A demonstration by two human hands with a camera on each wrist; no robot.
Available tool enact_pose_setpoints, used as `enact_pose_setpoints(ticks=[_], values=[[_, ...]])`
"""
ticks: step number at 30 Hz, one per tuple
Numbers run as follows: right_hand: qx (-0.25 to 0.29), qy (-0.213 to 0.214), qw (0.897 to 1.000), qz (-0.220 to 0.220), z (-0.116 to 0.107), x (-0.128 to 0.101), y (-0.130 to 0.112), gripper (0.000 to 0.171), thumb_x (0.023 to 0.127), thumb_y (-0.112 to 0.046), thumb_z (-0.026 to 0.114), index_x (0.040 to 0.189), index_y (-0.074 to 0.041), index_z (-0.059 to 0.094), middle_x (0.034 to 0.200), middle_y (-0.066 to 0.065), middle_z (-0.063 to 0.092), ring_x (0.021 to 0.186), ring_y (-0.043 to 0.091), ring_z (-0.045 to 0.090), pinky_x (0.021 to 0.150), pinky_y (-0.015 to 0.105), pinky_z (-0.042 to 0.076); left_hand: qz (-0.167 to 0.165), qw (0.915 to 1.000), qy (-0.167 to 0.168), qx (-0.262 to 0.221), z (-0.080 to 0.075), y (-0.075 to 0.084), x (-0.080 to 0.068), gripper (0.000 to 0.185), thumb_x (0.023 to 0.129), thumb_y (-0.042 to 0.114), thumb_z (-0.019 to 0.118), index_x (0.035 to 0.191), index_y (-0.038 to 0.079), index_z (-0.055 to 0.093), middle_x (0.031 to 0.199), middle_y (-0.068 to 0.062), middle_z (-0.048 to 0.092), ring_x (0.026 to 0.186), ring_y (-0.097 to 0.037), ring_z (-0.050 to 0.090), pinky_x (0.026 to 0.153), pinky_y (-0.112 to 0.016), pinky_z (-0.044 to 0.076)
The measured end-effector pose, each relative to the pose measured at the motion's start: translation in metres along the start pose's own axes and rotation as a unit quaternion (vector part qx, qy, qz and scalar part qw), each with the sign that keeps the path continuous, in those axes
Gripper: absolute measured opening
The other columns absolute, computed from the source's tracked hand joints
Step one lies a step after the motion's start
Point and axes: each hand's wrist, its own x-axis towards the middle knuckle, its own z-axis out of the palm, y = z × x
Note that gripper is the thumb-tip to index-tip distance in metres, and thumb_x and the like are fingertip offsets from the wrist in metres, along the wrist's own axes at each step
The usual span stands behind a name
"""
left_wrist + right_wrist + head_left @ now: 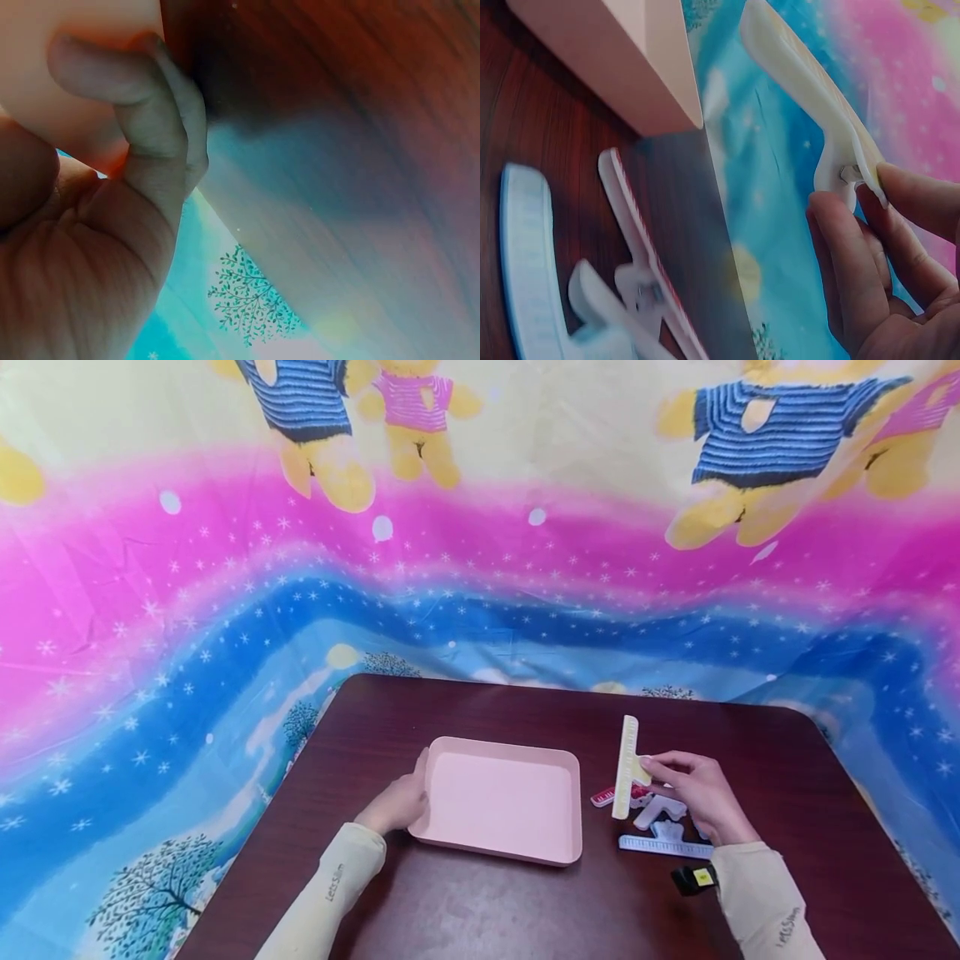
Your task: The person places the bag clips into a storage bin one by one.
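Observation:
A pale yellow ruler-edged clip point(626, 768) stands upright above the table, its grip tab pinched between the thumb and fingers of my right hand point(708, 795). Seen from the right wrist, the clip point(799, 82) has a small metal spring near the fingertips. To the left lies a shallow pink tray point(498, 797) with nothing in it. My left hand point(397, 797) grips the tray's left side, and its curled fingers touch the pink wall in the left wrist view. Under and beside the right hand lie a red clip point(602, 797), a white clip point(652, 814) and a light blue clip point(645, 845).
Everything rests on a dark reddish-brown table point(465, 902) with rounded far corners. Behind it hangs a printed cloth point(480, 552) with bears and snowflakes. A black strap piece with a yellow label point(696, 878) sits at my right wrist.

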Motion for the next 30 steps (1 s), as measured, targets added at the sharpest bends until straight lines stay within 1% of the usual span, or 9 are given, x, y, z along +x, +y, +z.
enact_pose_setpoints(ticks=[7, 11, 16, 19, 21, 22, 24, 27, 30], values=[[0.006, -0.012, 1.0, 0.003, 0.021, 0.009, -0.01, 0.049, 0.097, -0.027, 0.074, 0.127, 0.012, 0.065, 0.096, 0.0, 0.07, 0.081, 0.009, 0.073, 0.081, 0.032, 0.063, -0.002, 1.0, -0.003, 0.002, 0.0, 0.0, 0.002, 0.076, 0.095, -0.001, 0.051, 0.159, -0.013, 0.012, 0.081, -0.014, 0.066, 0.07, -0.02, 0.061, 0.073, -0.042, 0.055], [0.008, -0.021, 1.0, 0.007, 0.033, 0.013, -0.014, 0.046, 0.098, -0.025, 0.073, 0.127, 0.011, 0.066, 0.101, 0.004, 0.07, 0.082, 0.008, 0.073, 0.082, 0.032, 0.062, -0.002, 1.0, -0.004, 0.002, 0.0, 0.001, 0.003, 0.077, 0.095, -0.002, 0.052, 0.159, -0.013, 0.012, 0.081, -0.014, 0.066, 0.07, -0.021, 0.061, 0.073, -0.042, 0.055], [0.032, -0.039, 0.999, 0.015, 0.049, 0.017, -0.02, 0.041, 0.099, -0.021, 0.071, 0.126, 0.011, 0.066, 0.11, 0.011, 0.069, 0.085, 0.01, 0.075, 0.086, 0.035, 0.062, -0.005, 1.0, -0.006, 0.0, 0.0, 0.002, 0.003, 0.078, 0.094, -0.003, 0.052, 0.159, -0.013, 0.012, 0.08, -0.014, 0.065, 0.071, -0.021, 0.061, 0.073, -0.042, 0.055], [0.042, -0.044, 0.998, 0.013, 0.057, 0.02, -0.022, 0.039, 0.1, -0.018, 0.07, 0.124, 0.012, 0.066, 0.115, 0.014, 0.068, 0.087, 0.011, 0.075, 0.088, 0.037, 0.061, -0.005, 0.9999, -0.006, -0.006, -0.001, 0.002, 0.002, 0.077, 0.094, -0.002, 0.051, 0.159, -0.013, 0.012, 0.084, -0.017, 0.067, 0.073, -0.023, 0.062, 0.075, -0.044, 0.056], [0.045, -0.048, 0.998, 0.013, 0.062, 0.022, -0.023, 0.037, 0.1, -0.017, 0.07, 0.123, 0.012, 0.066, 0.116, 0.015, 0.068, 0.088, 0.011, 0.075, 0.088, 0.037, 0.061, -0.005, 0.9999, -0.004, -0.015, -0.001, 0.001, 0.002, 0.075, 0.095, 0.0, 0.05, 0.16, -0.012, 0.013, 0.094, -0.023, 0.071, 0.08, -0.026, 0.066, 0.083, -0.047, 0.056], [0.047, -0.047, 0.998, 0.013, 0.065, 0.022, -0.023, 0.036, 0.1, -0.017, 0.07, 0.122, 0.012, 0.066, 0.115, 0.016, 0.068, 0.088, 0.011, 0.075, 0.088, 0.036, 0.061, -0.005, 0.9998, -0.003, -0.02, -0.001, 0.001, 0.002, 0.074, 0.096, 0.001, 0.049, 0.16, -0.012, 0.014, 0.102, -0.026, 0.071, 0.085, -0.028, 0.067, 0.088, -0.049, 0.056], [0.051, -0.047, 0.998, 0.014, 0.07, 0.024, -0.024, 0.035, 0.099, -0.016, 0.07, 0.121, 0.012, 0.066, 0.114, 0.016, 0.069, 0.088, 0.012, 0.075, 0.087, 0.037, 0.061, -0.007, 0.9995, -0.002, -0.032, -0.003, -0.001, 0.001, 0.072, 0.098, 0.004, 0.047, 0.161, -0.01, 0.015, 0.114, -0.03, 0.07, 0.095, -0.032, 0.069, 0.096, -0.051, 0.054], [0.047, -0.048, 0.998, 0.013, 0.077, 0.025, -0.026, 0.034, 0.099, -0.015, 0.07, 0.119, 0.013, 0.067, 0.111, 0.015, 0.069, 0.087, 0.011, 0.074, 0.087, 0.038, 0.062, -0.011, 0.9988, -0.005, -0.048, -0.005, -0.002, -0.001, 0.068, 0.102, 0.008, 0.043, 0.162, -0.007, 0.017, 0.132, -0.033, 0.063, 0.111, -0.037, 0.068, 0.106, -0.053, 0.049], [0.053, -0.046, 0.997, 0.011, 0.085, 0.026, -0.028, 0.032, 0.098, -0.012, 0.071, 0.117, 0.014, 0.067, 0.109, 0.015, 0.07, 0.084, 0.011, 0.074, 0.087, 0.04, 0.061, -0.018, 0.9978, -0.015, -0.061, -0.007, -0.005, -0.001, 0.064, 0.105, 0.011, 0.039, 0.163, -0.005, 0.017, 0.149, -0.031, 0.051, 0.128, -0.041, 0.06, 0.114, -0.052, 0.043]])
